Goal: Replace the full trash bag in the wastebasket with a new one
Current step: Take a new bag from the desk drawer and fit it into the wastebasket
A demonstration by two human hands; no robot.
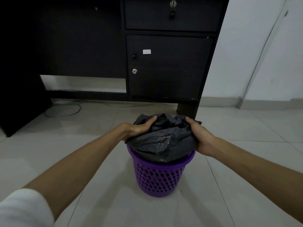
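Head view: both hands [139, 128] [200, 138] grasping black bag [164, 141] above purple wastebasket rim [157, 164].

Single head-worn wide-angle view, facing forward and down at the floor [246, 185]. Close range: both forearms reach in from the bottom corners. Dark desk [168, 66] fills the upper frame.

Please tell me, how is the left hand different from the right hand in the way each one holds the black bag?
The left hand lies flatter on top of the bag, fingers pointing toward the middle; the right hand wraps around the bag's side, fingers curled into the plastic. The left hand sits clear above the wastebasket rim; the right hand reaches down almost to it. Both grip the bag's gathered upper part, which bulges above the rim.
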